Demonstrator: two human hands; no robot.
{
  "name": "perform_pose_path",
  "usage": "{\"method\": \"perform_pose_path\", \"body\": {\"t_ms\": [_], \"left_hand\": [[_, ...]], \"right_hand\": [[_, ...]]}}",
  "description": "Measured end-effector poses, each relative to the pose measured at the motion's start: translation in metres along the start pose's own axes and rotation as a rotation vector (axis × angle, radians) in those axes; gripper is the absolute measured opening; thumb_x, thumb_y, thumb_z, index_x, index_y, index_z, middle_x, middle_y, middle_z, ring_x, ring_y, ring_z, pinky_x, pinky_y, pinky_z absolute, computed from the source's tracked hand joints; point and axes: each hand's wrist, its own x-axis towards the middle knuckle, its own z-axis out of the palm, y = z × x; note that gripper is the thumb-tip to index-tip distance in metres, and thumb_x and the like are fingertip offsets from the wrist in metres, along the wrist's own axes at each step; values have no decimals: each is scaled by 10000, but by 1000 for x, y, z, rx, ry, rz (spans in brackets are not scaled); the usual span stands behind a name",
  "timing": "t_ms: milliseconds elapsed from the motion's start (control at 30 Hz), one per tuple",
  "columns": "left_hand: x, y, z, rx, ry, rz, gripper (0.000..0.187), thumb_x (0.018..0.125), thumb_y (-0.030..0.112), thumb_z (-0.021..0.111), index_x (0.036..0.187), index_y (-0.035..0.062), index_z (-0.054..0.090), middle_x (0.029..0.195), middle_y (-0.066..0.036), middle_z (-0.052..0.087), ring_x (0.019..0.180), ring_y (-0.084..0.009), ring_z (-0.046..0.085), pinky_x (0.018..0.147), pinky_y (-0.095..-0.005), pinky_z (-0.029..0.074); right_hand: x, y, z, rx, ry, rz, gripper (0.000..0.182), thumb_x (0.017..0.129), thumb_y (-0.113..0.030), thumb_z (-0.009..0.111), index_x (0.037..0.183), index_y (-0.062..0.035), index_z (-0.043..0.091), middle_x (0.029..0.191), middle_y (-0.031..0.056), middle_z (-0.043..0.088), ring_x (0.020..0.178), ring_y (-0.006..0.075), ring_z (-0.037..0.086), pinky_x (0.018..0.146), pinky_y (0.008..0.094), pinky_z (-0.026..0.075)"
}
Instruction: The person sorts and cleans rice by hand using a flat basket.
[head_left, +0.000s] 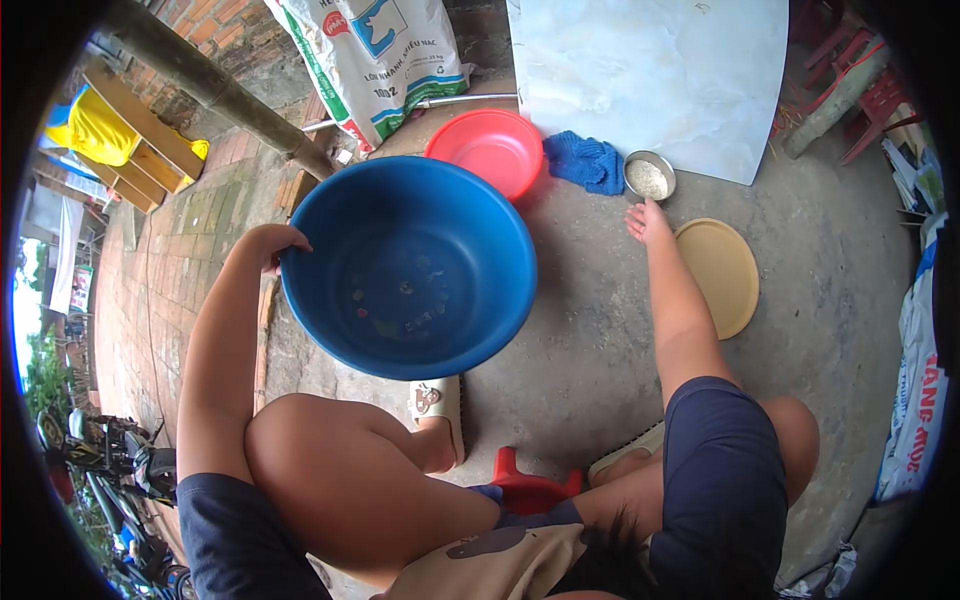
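My left hand (274,245) grips the left rim of a large blue basin (410,265), its fingers hooked over the edge. The basin has small bits on its bottom. Over on the right, my right hand (647,220) is held out with its fingers apart, just below a small metal bowl (650,177) of pale grains. Whether its fingertips touch the bowl is unclear. A round tan lid or tray (722,280) lies beside my right forearm. Behind the blue basin sits a pink basin (487,150), with a blue cloth (585,162) between it and the bowl.
A pale board (650,80) leans at the back beside a printed sack (375,65). A bamboo pole (215,90) stands at the upper left. The red stool (530,487) is between my legs. Another sack (915,390) lies at the far right, motorbikes (120,470) at the far left.
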Motion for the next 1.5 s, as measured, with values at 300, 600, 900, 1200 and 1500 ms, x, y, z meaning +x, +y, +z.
{"method": "perform_pose_path", "body": {"t_ms": [300, 600, 900, 1200, 1500], "left_hand": [[35, -104, -17, -500, 125, -130, 154, 811, 225, 604, 778, 88, 540, 599, -19, 568, 450, -143, 544, 387, -240, 452], [25, -53, 45, 863, 162, 9, 516, 897, 478, 469, 979, -12, 610, 669, -116, 658, 514, -202, 615, 537, -344, 514], [-69, 44, 217, 1112, -165, 1139, 541, 808, 304, 603, 1299, 152, 434, 979, -147, 644, 923, -330, 615, 806, -442, 473], [-41, 113, 252, 1059, -119, 1172, 763, 764, 223, 646, 1406, 156, 239, 864, -197, 635, 829, -340, 631, 740, -446, 485], [76, 145, 235, 955, 42, 1025, 924, 722, 231, 653, 1446, 74, 100, 854, -279, 620, 778, -382, 626, 713, -436, 501]], "right_hand": [[12, -4, 3, 39, 24, -20, 442, 941, -471, 364, 1219, -159, 510, 1187, 42, 584, 1054, 246, 545, 915, 406, 370], [25, -1, -8, 19, 32, -67, 427, 902, -449, 447, 1152, -121, 557, 1143, 70, 581, 1001, 280, 561, 877, 426, 376], [14, -5, -3, 114, 133, -5, 265, 767, -262, 563, 967, -93, 521, 978, 42, 615, 961, 265, 579, 857, 419, 410], [-19, 23, 3, 56, 91, 139, 181, 707, -235, 573, 638, -156, 426, 960, 22, 616, 947, 243, 569, 860, 403, 415], [-24, 31, 2, -255, -136, 262, 422, 901, -393, 360, 1063, -94, 610, 1142, 31, 607, 1020, 214, 559, 877, 368, 426]]}}
